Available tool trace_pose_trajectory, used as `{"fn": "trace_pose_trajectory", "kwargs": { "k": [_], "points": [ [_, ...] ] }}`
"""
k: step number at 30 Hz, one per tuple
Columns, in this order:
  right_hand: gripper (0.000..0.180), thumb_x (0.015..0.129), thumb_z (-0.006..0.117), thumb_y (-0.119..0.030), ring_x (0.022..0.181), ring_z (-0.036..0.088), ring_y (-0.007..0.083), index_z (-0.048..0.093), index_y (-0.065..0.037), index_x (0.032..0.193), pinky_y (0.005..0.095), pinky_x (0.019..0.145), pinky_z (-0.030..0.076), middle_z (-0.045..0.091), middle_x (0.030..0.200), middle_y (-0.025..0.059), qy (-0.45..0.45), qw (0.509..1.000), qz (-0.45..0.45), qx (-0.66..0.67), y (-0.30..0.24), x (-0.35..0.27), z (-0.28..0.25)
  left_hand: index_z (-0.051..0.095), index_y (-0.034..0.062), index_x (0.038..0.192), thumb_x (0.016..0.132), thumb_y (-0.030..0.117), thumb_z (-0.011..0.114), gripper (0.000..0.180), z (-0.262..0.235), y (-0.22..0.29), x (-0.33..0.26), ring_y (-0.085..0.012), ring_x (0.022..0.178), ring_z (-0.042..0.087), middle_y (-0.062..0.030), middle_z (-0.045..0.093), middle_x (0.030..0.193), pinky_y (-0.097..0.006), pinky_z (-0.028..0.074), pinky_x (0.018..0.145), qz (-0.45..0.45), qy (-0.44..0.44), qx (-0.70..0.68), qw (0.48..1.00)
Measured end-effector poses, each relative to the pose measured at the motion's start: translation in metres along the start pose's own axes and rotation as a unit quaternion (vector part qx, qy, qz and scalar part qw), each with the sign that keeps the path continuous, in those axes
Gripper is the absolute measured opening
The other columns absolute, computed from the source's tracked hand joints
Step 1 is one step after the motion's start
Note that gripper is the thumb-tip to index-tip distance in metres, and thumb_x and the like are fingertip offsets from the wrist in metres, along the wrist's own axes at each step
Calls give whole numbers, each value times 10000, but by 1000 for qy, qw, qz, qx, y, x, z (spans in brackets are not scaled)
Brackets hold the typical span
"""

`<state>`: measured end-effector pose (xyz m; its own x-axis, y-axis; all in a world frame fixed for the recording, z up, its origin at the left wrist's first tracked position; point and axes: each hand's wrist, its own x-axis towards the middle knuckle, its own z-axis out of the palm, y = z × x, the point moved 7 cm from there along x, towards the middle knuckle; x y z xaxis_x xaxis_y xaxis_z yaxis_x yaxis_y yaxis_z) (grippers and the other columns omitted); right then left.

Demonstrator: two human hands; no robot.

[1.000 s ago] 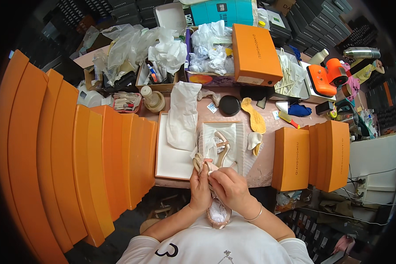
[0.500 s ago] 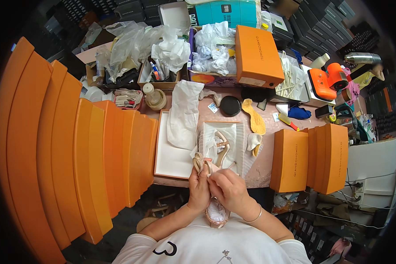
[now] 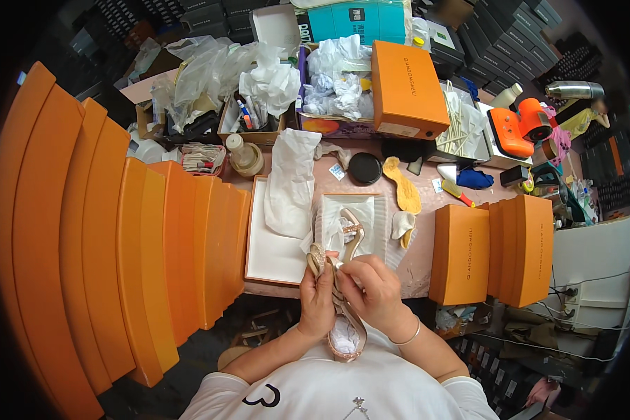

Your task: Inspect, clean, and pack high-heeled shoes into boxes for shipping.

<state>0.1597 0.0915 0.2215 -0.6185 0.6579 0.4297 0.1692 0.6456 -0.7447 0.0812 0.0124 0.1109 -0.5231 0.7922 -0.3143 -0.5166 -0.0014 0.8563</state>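
A glittery rose-gold sandal (image 3: 346, 337) lies close to my body, its toe toward me and white paper stuffed in its front. My left hand (image 3: 318, 301) is closed around its heel end. At the sandal's back part my right hand (image 3: 372, 285) pinches with thumb and forefinger. A small pale bit shows by those fingertips, too small to name. Just beyond my hands, a matching sandal (image 3: 357, 236) rests on white paper in an open shoebox (image 3: 387, 227). To the left of that is a shallow white-lined lid (image 3: 276, 260) with white tissue paper (image 3: 290, 185) over it.
Tall stacks of orange shoeboxes (image 3: 182, 245) rise at my left; more orange boxes (image 3: 462, 255) stand at right. Behind lie a round black tin (image 3: 365, 169), a yellow insole (image 3: 404, 187), a pump bottle (image 3: 243, 155), a yellow-and-red-handled brush (image 3: 458, 194) and a paper-filled box (image 3: 336, 126).
My right hand has shifted slightly right and opened a gap from my left, so more of the held sandal's middle shows. The left hand stays around the sandal.
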Motion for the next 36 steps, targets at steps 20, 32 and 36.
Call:
{"fn": "trace_pose_trajectory", "kwargs": {
  "k": [20, 32, 36],
  "points": [
    [208, 737, 731, -27, 641, 603, 234, 628, -27, 919, 316, 546, 489, 601, 800, 95, -37, 998, -30, -34, -7, -15, 13, 472, 63, 1198, 1036, 278, 377, 286, -2, -6, 0, -47, 807, 507, 4, 533, 915, -212, 444, 702, -10, 7, -17, 1000],
    [171, 747, 721, -19, 615, 590, 229, 615, -17, 881, 313, 535, 480, 594, 777, 97, -26, 999, -32, -17, -10, -6, 14, 495, 34, 1184, 1030, 287, 394, 313, -4, -4, -2, -67, 843, 489, -24, 536, 968, -218, 428, 749, -11, 6, -33, 999],
    [215, 760, 700, -32, 671, 593, 242, 599, -10, 948, 329, 566, 493, 571, 800, 97, -67, 997, -14, -22, -3, -17, 16, 478, 65, 1190, 1038, 268, 366, 276, -3, -4, 1, -41, 782, 491, 6, 524, 893, -211, 436, 681, -24, 5, -24, 999]
  ]
}}
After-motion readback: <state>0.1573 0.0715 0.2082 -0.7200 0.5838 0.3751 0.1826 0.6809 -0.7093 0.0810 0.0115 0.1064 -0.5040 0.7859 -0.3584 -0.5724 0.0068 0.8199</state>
